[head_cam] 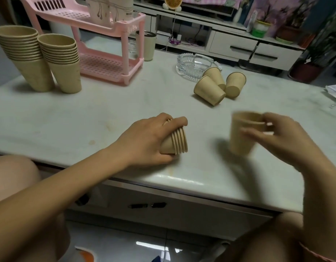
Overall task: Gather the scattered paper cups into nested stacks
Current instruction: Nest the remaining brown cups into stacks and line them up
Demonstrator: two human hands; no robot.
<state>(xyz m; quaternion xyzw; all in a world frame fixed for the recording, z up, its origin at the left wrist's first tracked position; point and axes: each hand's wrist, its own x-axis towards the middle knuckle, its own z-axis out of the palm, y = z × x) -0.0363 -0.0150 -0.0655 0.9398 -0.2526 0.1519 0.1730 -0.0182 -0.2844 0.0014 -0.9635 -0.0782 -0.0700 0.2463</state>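
My left hand (144,140) grips a short nested stack of tan paper cups (177,143), tipped on its side with the rims pointing right, near the table's front edge. To its right my right hand (276,137) holds a single upright tan cup (242,133) by its rim, blurred with motion, just above the tabletop. Three loose cups lie on their sides further back: one (209,91) in front, one (216,76) behind it, one (235,85) to the right. Two tall nested stacks stand at the far left, the larger (25,57) and the shorter (63,63).
A pink plastic two-tier rack (104,59) stands at the back left, with a lidded tumbler (146,45) beside it. A glass ashtray (191,65) sits just behind the loose cups. The white marble table (87,114) ends at a front edge near my knees.
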